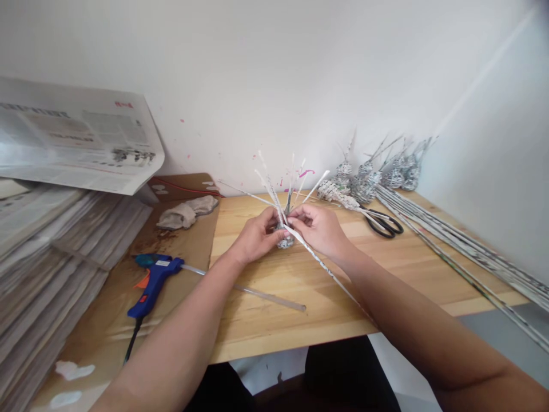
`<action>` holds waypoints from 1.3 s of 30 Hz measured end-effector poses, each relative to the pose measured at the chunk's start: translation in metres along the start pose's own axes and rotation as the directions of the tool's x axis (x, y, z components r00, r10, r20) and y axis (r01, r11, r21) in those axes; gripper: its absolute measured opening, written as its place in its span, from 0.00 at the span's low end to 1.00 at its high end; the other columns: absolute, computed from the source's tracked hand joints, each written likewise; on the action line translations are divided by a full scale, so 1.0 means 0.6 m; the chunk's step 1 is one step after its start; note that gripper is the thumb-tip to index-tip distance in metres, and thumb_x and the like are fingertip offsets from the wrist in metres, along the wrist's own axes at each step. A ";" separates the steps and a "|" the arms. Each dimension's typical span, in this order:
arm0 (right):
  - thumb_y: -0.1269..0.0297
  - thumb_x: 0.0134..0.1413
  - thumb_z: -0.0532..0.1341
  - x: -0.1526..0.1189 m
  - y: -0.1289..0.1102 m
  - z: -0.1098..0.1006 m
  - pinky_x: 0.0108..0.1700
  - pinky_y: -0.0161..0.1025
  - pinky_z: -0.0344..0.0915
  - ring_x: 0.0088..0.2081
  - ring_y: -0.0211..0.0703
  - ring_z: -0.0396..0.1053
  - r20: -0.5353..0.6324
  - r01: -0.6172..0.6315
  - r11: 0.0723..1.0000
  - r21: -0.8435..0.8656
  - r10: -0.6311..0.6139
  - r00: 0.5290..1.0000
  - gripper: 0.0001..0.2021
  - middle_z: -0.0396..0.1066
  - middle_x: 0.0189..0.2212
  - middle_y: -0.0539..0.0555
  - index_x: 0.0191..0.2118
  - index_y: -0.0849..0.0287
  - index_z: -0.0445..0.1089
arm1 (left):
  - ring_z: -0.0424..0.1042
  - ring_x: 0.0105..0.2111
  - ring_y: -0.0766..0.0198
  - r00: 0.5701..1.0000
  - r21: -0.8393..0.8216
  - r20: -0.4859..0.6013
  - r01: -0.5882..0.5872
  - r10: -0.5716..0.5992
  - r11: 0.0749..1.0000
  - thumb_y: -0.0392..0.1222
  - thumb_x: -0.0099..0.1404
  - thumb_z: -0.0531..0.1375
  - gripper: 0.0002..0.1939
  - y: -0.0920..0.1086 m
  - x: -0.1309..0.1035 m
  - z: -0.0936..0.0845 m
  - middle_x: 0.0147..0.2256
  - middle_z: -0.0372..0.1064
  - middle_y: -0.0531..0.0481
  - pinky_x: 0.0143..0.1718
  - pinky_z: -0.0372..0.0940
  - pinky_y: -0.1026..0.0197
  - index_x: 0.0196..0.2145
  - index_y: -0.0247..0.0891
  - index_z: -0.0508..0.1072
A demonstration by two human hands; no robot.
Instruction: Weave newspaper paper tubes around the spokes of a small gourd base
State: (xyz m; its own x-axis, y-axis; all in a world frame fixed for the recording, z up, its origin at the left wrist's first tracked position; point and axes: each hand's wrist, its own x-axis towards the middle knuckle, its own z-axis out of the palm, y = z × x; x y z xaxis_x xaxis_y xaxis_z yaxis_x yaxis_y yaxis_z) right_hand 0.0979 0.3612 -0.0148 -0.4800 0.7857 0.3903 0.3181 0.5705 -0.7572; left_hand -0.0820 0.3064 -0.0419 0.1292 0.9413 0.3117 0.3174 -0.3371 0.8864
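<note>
A small woven newspaper piece (285, 242) stands on the wooden table, with several rolled-paper spokes rising and fanning out from its top. My left hand (261, 233) is closed around its left side, thumb near the front. On the right, my right hand (315, 228) pinches at a rolled newspaper strip (319, 262) where it meets the weave. That strip's long loose end slants down toward me, along my right forearm. My fingers partly hide the woven body.
A blue glue gun (156, 283) lies left on stained cardboard, a clear glue stick (274, 298) behind it. Newspaper stacks (64, 257) fill the far left; a rag (186, 213) lies nearby. Black-handled scissors (384, 223), woven pieces (366, 182) and long paper rolls (463, 252) are right.
</note>
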 end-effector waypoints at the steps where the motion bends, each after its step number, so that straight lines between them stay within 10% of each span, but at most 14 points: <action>1: 0.69 0.55 0.64 0.000 0.000 -0.001 0.34 0.36 0.68 0.29 0.39 0.74 -0.003 0.004 1.000 -0.004 -0.004 1.000 0.02 0.78 0.29 0.52 0.34 0.59 0.75 | 0.75 0.44 0.57 1.000 -0.002 0.010 -0.015 0.015 1.000 0.49 0.63 0.64 0.19 0.000 -0.001 0.000 0.44 0.75 0.44 0.48 0.69 0.56 0.47 0.38 0.67; 15: 0.71 0.55 0.62 0.004 -0.005 -0.011 0.34 0.36 0.64 0.30 0.39 0.73 0.148 0.006 0.997 -0.080 0.006 0.989 0.05 0.78 0.30 0.52 0.35 0.59 0.75 | 0.74 0.43 0.58 0.998 -0.174 0.006 -0.057 0.059 0.983 0.44 0.61 0.67 0.15 -0.020 0.001 0.006 0.41 0.76 0.45 0.48 0.67 0.57 0.44 0.36 0.74; 28: 0.62 0.51 0.63 0.007 0.017 0.000 0.31 0.35 0.61 0.27 0.36 0.65 0.233 -0.018 0.961 0.277 -0.049 0.971 0.06 0.67 0.25 0.47 0.34 0.58 0.68 | 0.69 0.29 0.63 0.997 -0.269 -0.078 -0.004 -0.017 0.963 0.53 0.49 0.73 0.20 -0.007 0.012 0.004 0.28 0.72 0.50 0.35 0.65 0.61 0.28 0.34 0.74; 39: 0.49 0.47 0.69 0.018 0.032 -0.009 0.32 0.35 0.60 0.27 0.36 0.63 0.352 -0.077 0.916 0.393 -0.073 0.933 0.18 0.65 0.24 0.46 0.34 0.58 0.68 | 0.67 0.29 0.63 0.996 -0.059 -0.088 -0.004 -0.002 0.998 0.58 0.57 0.66 0.21 0.007 0.009 -0.002 0.27 0.70 0.50 0.34 0.62 0.62 0.28 0.35 0.74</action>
State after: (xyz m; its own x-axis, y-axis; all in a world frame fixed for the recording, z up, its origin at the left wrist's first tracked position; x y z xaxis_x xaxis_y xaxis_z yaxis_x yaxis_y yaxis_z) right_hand 0.1033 0.3819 -0.0221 -0.7590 0.6073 0.2347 0.0074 0.3685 -0.9296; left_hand -0.0815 0.3099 -0.0363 0.0458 0.9396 0.3391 0.2607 -0.3389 0.9040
